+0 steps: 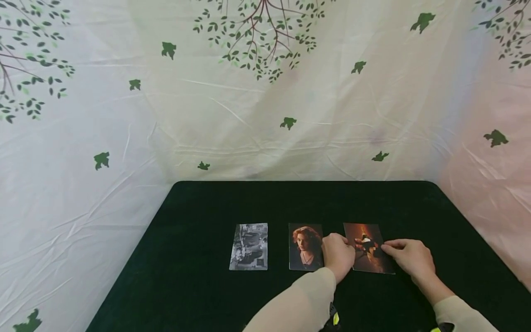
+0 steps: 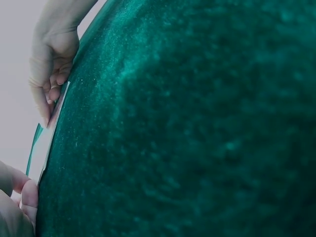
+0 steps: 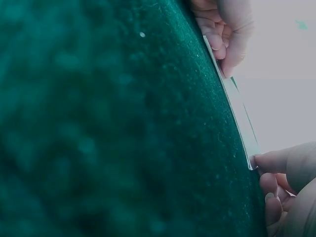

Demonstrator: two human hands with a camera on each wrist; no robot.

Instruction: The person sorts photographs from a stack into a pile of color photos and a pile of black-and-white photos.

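A photo card (image 1: 367,249) with an orange glow around a dark figure lies between my two hands, slightly turned on the dark green cloth. My left hand (image 1: 339,256) grips its left edge, and that hand also overlaps the right side of a portrait card (image 1: 304,251) in the head view. On the opposite edge, my right hand (image 1: 412,260) pinches the card between thumb and fingers. Edge-on, the held card (image 3: 237,113) shows as a thin pale strip close over the cloth in the right wrist view. The left wrist view shows both hands at the card (image 2: 47,148) too.
A black-and-white photo card (image 1: 250,247) lies to the left of the portrait card, in the same row. The table (image 1: 186,207) is covered in dark green cloth with rounded far corners. Behind it hangs a pale curtain (image 1: 240,106) printed with leaves and branches.
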